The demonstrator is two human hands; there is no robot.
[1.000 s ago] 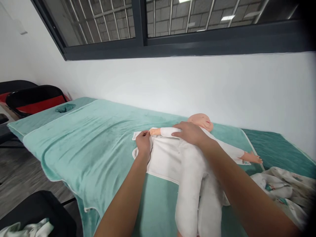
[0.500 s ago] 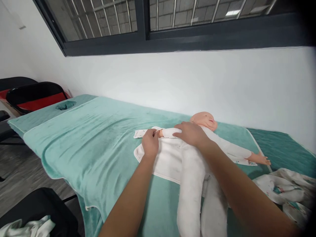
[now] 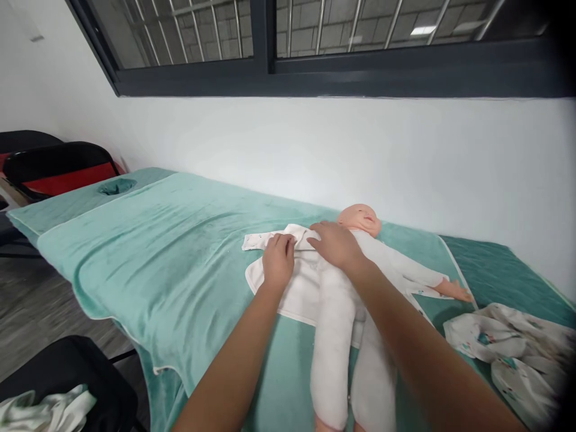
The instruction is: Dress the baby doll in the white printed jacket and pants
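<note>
A baby doll (image 3: 333, 342) with a white cloth body lies on its back, head towards the wall. Under it a white baby shirt (image 3: 301, 300) is spread open, one sleeve (image 3: 255, 241) stretched out to the left. My left hand (image 3: 278, 259) is closed in a pinch on the shirt by that sleeve. The doll's hand on this side is hidden by cloth and fingers. My right hand (image 3: 336, 245) wraps round the doll's upper arm near the shoulder, fingertips against the raised shirt cloth. The doll's other arm (image 3: 452, 290) points to the right.
A green cover (image 3: 148, 252) drapes the bed, which has a face hole (image 3: 117, 186) at its far left end. Crumpled printed baby clothes (image 3: 508, 336) lie at the right. Black chairs (image 3: 58, 165) stand at the left, and another chair (image 3: 76, 372) nearby bears cloth. A wall (image 3: 252, 144) runs behind.
The doll's small hand, visible beside my left fingers before, is now covered. White shirt cloth has come up over the doll's forearm between my hands. The view has shifted slightly.
</note>
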